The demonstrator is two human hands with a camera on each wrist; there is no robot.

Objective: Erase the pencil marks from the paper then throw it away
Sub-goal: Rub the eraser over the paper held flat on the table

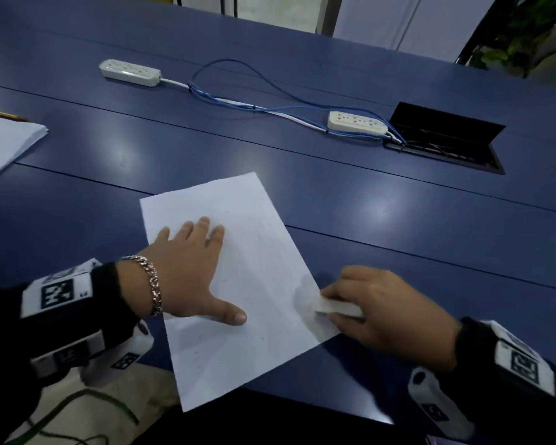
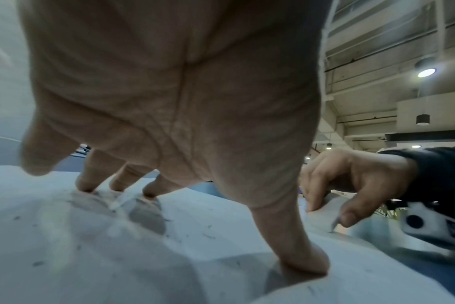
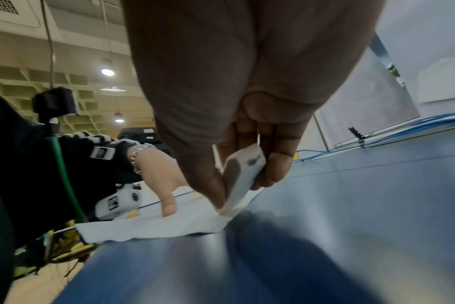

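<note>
A white sheet of paper (image 1: pixel 254 252) lies askew on the blue table (image 1: pixel 398 220), its near corner hanging over the front edge. My left hand (image 1: pixel 190 268) presses flat on the sheet, fingers spread and straight; the left wrist view shows its fingertips (image 2: pixel 304 259) on the paper (image 2: pixel 91 257), which carries faint grey smudges. My right hand (image 1: pixel 376 309) pinches a white eraser (image 1: pixel 337 308) at the paper's right edge. The right wrist view shows the eraser (image 3: pixel 243 176), grey with graphite on one face, its tip touching the paper (image 3: pixel 156 228).
A stack of white paper (image 1: pixel 7 139) with a pencil (image 1: pixel 4 114) behind it lies at the far left. Two white power strips (image 1: pixel 130 72) (image 1: pixel 357 123) joined by blue cables (image 1: pixel 238 101) cross the table's middle, beside an open black cable hatch (image 1: pixel 446 139).
</note>
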